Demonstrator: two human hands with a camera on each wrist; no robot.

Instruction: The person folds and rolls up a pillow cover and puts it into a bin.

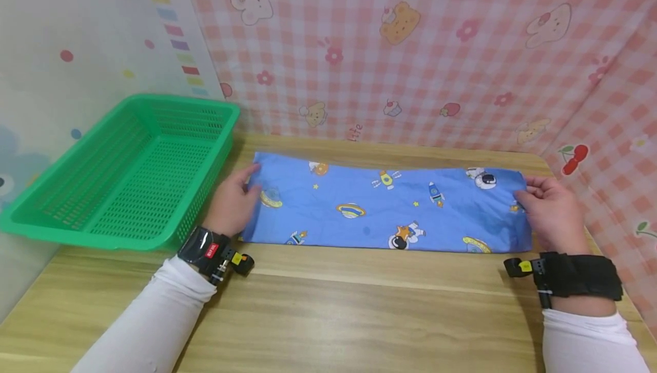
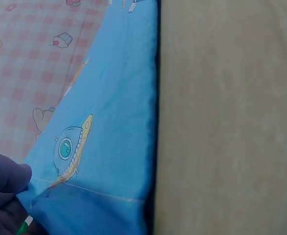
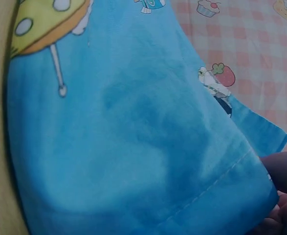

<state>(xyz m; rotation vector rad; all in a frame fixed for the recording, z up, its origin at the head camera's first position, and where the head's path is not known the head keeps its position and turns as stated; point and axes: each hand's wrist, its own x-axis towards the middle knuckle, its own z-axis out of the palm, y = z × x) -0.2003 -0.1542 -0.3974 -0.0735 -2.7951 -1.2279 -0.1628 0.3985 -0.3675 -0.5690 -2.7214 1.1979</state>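
A long folded strip of blue cloth (image 1: 380,207), printed with astronauts, rockets and planets, lies across the wooden table. My left hand (image 1: 233,202) is at its left end, and in the left wrist view the thumb (image 2: 9,174) and fingers pinch its edge beside a stitched hem. At the right end my right hand (image 1: 554,213) grips the edge between thumb and fingers; the right wrist view shows only part of that hand (image 3: 282,196) at the cloth's (image 3: 133,147) hemmed corner. Between the hands the cloth is spread fairly flat, with slight ripples.
A green perforated plastic basket (image 1: 154,173) stands to the left, near the left forearm, with nothing in it. Behind the wooden table (image 1: 359,310) hangs a pink checked wall cover (image 1: 359,76). Another pink checked surface (image 1: 621,150) borders the right side.
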